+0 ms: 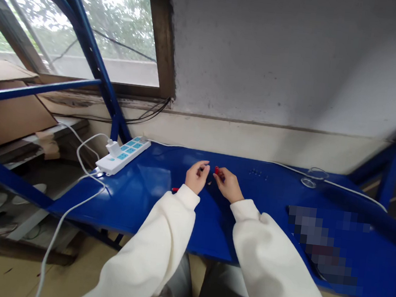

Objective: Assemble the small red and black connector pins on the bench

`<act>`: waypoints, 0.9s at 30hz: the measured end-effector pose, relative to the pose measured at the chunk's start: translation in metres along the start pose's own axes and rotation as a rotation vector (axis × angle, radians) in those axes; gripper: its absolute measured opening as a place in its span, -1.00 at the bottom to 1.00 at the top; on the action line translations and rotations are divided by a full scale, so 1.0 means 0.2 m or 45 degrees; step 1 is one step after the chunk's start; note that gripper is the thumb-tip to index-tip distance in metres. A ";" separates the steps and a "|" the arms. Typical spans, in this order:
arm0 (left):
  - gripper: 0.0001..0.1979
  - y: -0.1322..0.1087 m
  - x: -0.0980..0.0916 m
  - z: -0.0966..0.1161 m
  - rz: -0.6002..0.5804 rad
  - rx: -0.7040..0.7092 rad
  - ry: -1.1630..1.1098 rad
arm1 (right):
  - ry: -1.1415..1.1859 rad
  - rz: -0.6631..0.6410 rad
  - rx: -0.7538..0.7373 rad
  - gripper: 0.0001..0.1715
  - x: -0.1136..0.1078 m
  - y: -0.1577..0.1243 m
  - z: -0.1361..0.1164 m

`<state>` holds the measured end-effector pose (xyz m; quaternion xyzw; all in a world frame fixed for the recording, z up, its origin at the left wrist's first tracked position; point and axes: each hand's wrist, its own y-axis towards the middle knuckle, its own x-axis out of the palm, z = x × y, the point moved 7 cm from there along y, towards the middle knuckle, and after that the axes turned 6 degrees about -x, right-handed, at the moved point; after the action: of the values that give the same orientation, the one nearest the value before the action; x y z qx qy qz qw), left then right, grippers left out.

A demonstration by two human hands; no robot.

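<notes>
Left hand (196,176): fingers curled inward, arm stretched forward.
Right hand (227,183): at 3 o'clock of the other hand, close by, fingertips pinched together.

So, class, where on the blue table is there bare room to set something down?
One free patch lies between the power strip and the left hand. Another lies between the right hand and the blurred area, below the row of small dark bits. It is crowded between the hands, where the right one pinches a small red piece.

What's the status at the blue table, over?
Right hand pinching small red part. Left hand curled beside it, contents unclear. Power strip off left, clear of hands.
</notes>
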<state>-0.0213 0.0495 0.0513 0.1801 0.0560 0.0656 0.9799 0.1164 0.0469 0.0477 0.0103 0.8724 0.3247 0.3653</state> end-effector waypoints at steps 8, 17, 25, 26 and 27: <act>-0.78 0.03 -0.19 -0.08 0.414 -0.345 -0.560 | -0.046 -0.275 0.284 -0.93 0.20 0.11 0.16; -0.81 0.03 -0.19 -0.08 0.420 -0.404 -0.661 | -0.203 -0.411 0.346 -0.91 0.27 0.18 0.21; -0.77 0.01 -0.07 0.00 0.056 -0.261 -0.230 | -0.250 -0.518 0.356 -0.68 0.23 0.13 0.22; -0.77 -0.02 -0.02 0.03 -0.070 -0.180 -0.089 | -0.235 -0.508 0.362 -0.65 0.21 0.11 0.23; -0.78 -0.06 0.03 0.06 -0.191 -0.076 0.069 | -0.217 -0.483 0.365 -0.64 0.18 0.09 0.24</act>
<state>-0.0129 0.0352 0.0577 0.1442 0.0936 -0.0015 0.9851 0.1163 0.0973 0.0108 -0.0746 0.8620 0.1214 0.4866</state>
